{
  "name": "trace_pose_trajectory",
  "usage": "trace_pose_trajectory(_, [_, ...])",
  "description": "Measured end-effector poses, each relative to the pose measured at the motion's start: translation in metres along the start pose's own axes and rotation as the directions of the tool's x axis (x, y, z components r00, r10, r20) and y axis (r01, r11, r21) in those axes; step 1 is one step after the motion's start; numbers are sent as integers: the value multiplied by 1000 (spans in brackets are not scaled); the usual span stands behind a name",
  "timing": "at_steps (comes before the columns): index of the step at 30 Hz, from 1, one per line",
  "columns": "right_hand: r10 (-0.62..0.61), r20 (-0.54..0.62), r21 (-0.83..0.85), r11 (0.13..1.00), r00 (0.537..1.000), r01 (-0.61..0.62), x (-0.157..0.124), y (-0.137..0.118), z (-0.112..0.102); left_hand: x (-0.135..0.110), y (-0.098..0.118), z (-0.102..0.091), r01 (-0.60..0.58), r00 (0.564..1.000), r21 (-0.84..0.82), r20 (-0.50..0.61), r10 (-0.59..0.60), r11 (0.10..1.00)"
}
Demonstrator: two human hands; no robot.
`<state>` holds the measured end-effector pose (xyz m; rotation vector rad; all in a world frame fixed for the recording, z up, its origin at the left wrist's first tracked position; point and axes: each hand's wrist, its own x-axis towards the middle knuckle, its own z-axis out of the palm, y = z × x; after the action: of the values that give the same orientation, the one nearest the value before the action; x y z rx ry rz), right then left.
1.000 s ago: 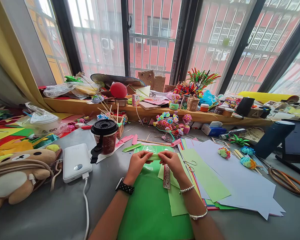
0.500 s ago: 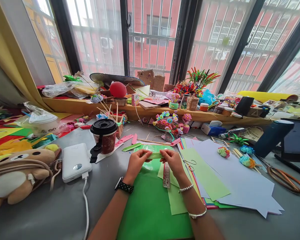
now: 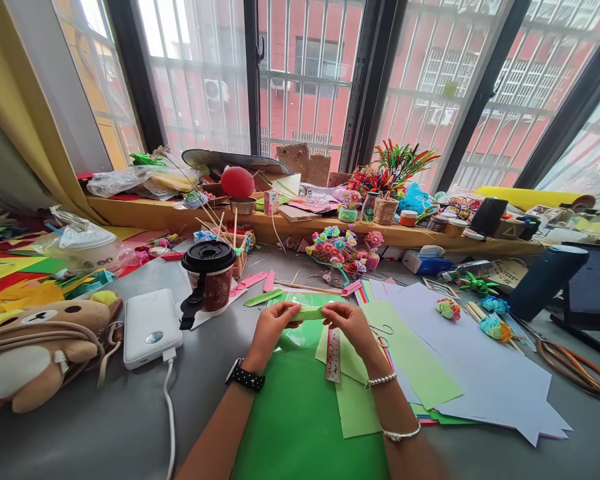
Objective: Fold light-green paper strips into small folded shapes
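Note:
A narrow light-green strip of folded paper [image 3: 309,313] is stretched level between my two hands. My left hand [image 3: 275,330] pinches its left end between thumb and fingers. At the other end, my right hand [image 3: 349,328] grips it the same way. Below them lies a shiny green mat [image 3: 300,407]. A patterned ruler [image 3: 333,357] rests under my right hand on light-green paper sheets [image 3: 357,407]. Scissors [image 3: 383,333], seen only in part, lie just right of that hand. Another folded green strip [image 3: 263,297] sits beyond my left hand.
To the left stand a lidded coffee cup [image 3: 209,277], a white power bank [image 3: 153,330] with its cable, and a plush bear [image 3: 40,353]. White paper sheets [image 3: 485,373] spread on the right, near a dark bottle [image 3: 550,280]. Paper flowers [image 3: 337,250] stand behind the mat.
The strip stays between both hands. My right fingers have shifted slightly and opened out a little along its right end, and the right wrist has moved a bit right.

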<state>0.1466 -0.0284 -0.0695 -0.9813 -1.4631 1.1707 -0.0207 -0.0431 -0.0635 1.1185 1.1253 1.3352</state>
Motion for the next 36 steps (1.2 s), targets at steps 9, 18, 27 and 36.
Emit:
trace_pose_trajectory(9, [-39,-148,-31,999,988,34,-3,3,15,-3,3,4,23,999,-96,49,-19,995])
trace_pose_trajectory(18, [-50,-40,-143,989,998,44,-3,4,16,0,-4,2,-99,993,-33,61,101,995])
trace_pose_trajectory(27, [-2,-166,-17,1000,986,-1,-6,2,22,0,-10,6,-7,988,-16,155,9,1000])
trace_pose_trajectory(36, [70,-123,115,992,990,-56,-4,3,24,0,-7,4,-46,968,-26,246,51,999])
